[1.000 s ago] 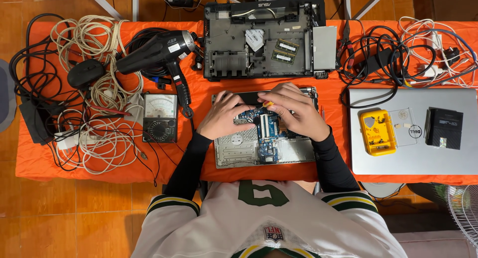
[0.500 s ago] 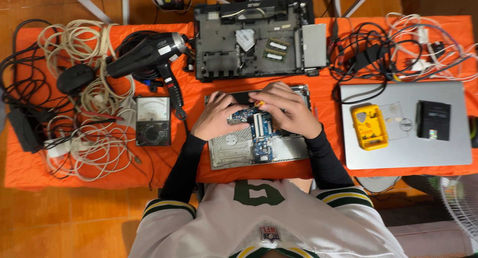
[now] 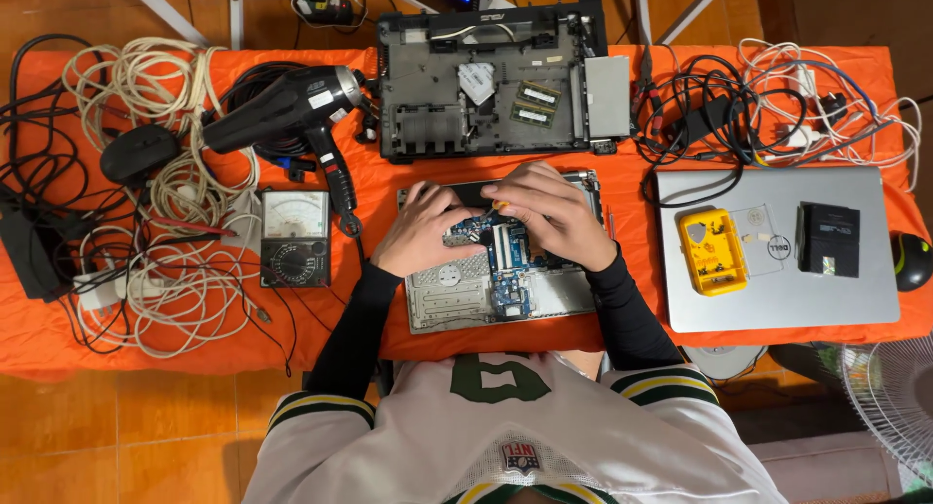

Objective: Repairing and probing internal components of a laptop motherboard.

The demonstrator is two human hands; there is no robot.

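Note:
An opened laptop base [image 3: 457,295] lies on the orange table in front of me, with a blue circuit board [image 3: 505,266] bare in its middle. My left hand [image 3: 420,230] rests on the base's upper left, its fingers curled onto the left end of the board. My right hand [image 3: 556,212] is bent over the board's top edge. It pinches a small yellow-tipped tool [image 3: 499,206] that points down at the board. The two hands almost touch above the board, and their fingertips hide the part under them.
A second stripped laptop shell [image 3: 486,76] lies beyond my hands. A black hair dryer [image 3: 292,105], an analog meter [image 3: 295,237] and coiled cables [image 3: 175,271] lie to the left. At right are a closed silver laptop [image 3: 875,271], a yellow case [image 3: 712,251], a black box [image 3: 828,239] and tangled cords [image 3: 777,105].
Both hands stay over the circuit board with only small finger shifts. The view has drifted slightly.

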